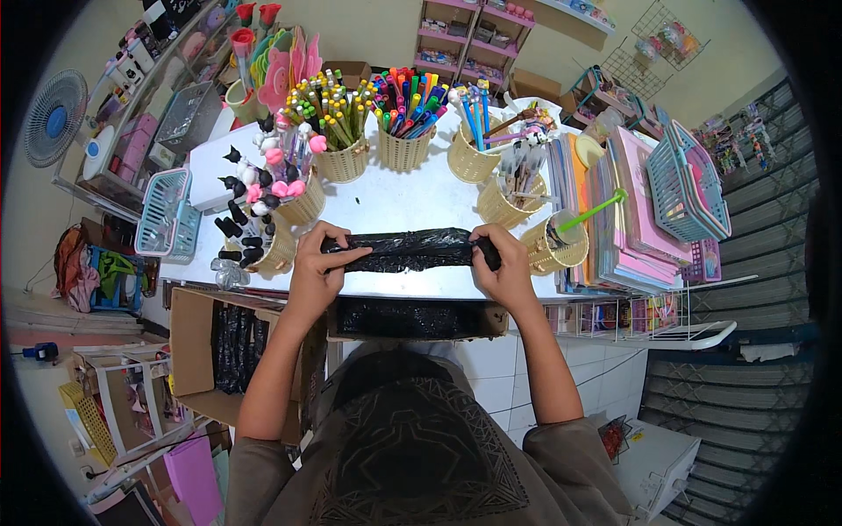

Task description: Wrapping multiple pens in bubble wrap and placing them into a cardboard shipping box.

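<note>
A long bundle in shiny black plastic (414,251) lies crosswise over the front of the white table (408,204). My left hand (322,263) grips its left end, the index finger stretched along the plastic. At the other end, my right hand (498,263) holds the wrapping with thumb and fingers, and a dark end of the bundle shows beside the palm. What the plastic wraps is hidden. Below the table edge, more black plastic (414,319) fills an open cardboard box. Several similar black bundles (237,348) stand in another carton (192,342) by my left forearm.
Woven baskets of pencils (342,161), markers (404,154), novelty pens (470,161) and black-capped pens (273,253) ring the work spot. Stacked notebooks (612,210) rise at right, topped by a blue plastic basket (684,191). Another blue basket (168,214) sits at the left edge.
</note>
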Motion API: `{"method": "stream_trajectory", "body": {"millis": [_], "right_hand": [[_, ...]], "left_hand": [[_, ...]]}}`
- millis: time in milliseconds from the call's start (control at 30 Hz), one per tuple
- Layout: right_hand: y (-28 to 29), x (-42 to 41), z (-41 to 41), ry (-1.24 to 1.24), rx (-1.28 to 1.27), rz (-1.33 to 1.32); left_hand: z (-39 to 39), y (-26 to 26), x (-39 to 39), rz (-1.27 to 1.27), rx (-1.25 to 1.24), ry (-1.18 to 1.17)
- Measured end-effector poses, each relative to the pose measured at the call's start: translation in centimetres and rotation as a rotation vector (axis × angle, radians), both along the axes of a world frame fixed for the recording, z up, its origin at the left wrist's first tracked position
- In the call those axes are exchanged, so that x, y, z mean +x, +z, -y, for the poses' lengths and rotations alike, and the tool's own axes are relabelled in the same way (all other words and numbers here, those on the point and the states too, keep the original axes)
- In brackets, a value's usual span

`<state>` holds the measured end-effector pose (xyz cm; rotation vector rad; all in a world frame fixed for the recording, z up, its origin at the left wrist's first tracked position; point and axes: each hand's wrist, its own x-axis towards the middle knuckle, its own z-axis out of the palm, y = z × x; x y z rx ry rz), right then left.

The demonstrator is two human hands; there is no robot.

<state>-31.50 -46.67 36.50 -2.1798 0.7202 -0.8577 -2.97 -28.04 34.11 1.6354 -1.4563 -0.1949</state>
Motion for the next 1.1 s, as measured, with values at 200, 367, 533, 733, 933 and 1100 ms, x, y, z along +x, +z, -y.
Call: {"method": "stream_trajectory", "body": {"millis": [200,367,533,733,933,1100], "right_hand": [[-0.4,-0.1,0.1,0.006,-0.078,0.000],[-0.9,-0.3,0.5,0.013,-0.096,0.018],[0.2,0.0,0.0,0.010,-0.109,-0.027],[-0.6,0.0,0.2,0.001,-0.106,0.049],[2.4,-0.3,0.5,0.074,0.082,-0.085],[2.9,0.4,1.1,0.182,-0.114,-0.123]], "left_hand": [[-0.3,-0.1,-0.2,0.004,0.040,-0.014],[-0.9,0.7,-0.1,0.144,0.057,-0.054],[-1.0,1.9,-0.3,0.146,0.053,-0.071],[-0.8,0.9,-0.7,0.016,0.019,0.053],[-1.2,1.8,-0.3,0.080,0.143,-0.028],[-0.9,2.5,0.3,0.201,0.182,-0.041]]}}
